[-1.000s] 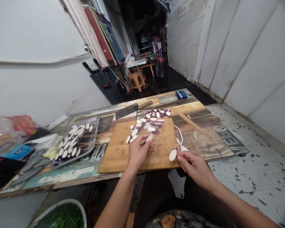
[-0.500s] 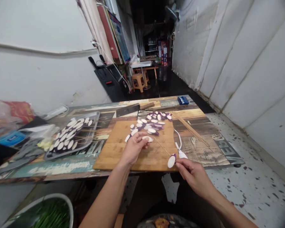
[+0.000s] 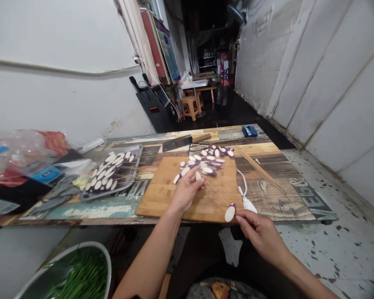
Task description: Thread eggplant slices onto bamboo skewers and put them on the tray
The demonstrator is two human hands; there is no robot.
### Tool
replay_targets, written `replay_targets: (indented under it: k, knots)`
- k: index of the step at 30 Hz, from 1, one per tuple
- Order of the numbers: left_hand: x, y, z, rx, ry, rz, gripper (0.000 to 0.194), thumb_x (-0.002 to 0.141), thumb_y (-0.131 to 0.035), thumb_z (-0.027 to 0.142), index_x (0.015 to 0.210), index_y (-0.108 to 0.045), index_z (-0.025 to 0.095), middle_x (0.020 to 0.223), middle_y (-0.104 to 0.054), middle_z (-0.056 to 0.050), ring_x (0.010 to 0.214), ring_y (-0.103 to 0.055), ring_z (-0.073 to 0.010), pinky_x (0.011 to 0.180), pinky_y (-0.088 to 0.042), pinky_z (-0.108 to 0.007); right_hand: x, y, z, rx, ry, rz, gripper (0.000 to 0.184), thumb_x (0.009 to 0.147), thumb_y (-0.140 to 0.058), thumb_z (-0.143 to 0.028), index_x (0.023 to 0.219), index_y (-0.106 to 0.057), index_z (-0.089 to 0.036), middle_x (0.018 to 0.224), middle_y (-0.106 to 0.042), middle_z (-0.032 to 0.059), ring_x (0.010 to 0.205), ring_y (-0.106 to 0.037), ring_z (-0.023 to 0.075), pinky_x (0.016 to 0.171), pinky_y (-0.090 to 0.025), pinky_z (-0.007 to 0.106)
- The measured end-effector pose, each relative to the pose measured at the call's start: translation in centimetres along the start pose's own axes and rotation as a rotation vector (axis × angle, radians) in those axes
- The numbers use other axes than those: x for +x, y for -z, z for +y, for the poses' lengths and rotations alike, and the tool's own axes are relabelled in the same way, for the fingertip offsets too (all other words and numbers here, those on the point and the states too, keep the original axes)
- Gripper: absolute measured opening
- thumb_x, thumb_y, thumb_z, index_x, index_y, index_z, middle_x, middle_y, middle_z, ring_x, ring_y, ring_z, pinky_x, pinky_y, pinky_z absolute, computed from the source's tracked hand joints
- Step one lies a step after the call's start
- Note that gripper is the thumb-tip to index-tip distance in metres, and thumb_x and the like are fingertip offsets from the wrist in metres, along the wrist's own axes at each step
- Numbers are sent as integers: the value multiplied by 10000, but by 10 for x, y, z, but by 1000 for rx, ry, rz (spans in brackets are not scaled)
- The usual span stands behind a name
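The right hand (image 3: 258, 231) pinches the near end of a thin bamboo skewer (image 3: 217, 193), fingers closed on it at the front edge of the light wooden cutting board (image 3: 162, 195); one oval white eggplant slice with a purple rim (image 3: 230, 213) is threaded on the skewer just beyond the fingertips, touching them or nearly so; the skewer's free tip points away and to the left, toward the left hand (image 3: 184, 193). The left hand rests palm down on the board with its fingers curled around another white eggplant slice (image 3: 198, 175), held between thumb and fingertips close to the skewer's tip; whether the tip already touches that slice cannot be told. Just beyond the left hand lies a loose pile of purple-skinned eggplant slices (image 3: 207, 160) at the far edge of the board; a white cable with a plug (image 3: 244, 195) lies on the patterned table (image 3: 268, 195) just right of the skewer; a bundle of bare bamboo skewers (image 3: 257, 168) lies farther right; a metal tray of skewered slices (image 3: 112, 174) sits well to the left of the board; a dark cleaver with a wooden handle (image 3: 183, 142) lies behind the board.
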State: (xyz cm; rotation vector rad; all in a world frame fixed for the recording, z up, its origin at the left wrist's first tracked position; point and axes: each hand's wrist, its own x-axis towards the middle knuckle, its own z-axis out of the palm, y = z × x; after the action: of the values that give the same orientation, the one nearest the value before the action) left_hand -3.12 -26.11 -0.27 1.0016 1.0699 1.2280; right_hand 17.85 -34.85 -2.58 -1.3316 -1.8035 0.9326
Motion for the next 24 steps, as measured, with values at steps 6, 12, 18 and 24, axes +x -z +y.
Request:
replay_targets:
  k: [6,12,18,24]
  knots:
    - [0,2,-1,80,-12,-66,473,668,-665,204,1123,-552,141,1007,-616,-92,793,-542,-108,644,-403,-190,1,0,3,0,3,17,286,869,-426,-353,916,-638,-167,692,-631,37,631,-583,149,550,-437,216]
    - [-1,0,-2,36,16,-116,497,660,-660,165,1150,-576,172,991,-621,-62,798,-539,-104,708,-409,-206,1,0,3,-1,-6,40,286,863,-431,-357,912,-641,-169,654,-623,34,630,-591,158,536,-445,218]
    - [0,-2,0,-71,99,-48,445,645,-688,144,1076,-580,124,821,-637,-54,656,-543,-75,525,-384,-153,0,0,4,-2,-2,49,280,855,-437,-351,901,-646,-171,707,-647,42,639,-597,161,547,-456,226]
    - [3,-1,0,-262,199,54,271,668,-671,91,937,-640,85,796,-640,-59,624,-549,-48,549,-447,-127,0,2,0,-24,20,45,278,860,-426,-346,876,-651,-184,709,-654,34,623,-598,156,564,-461,227]
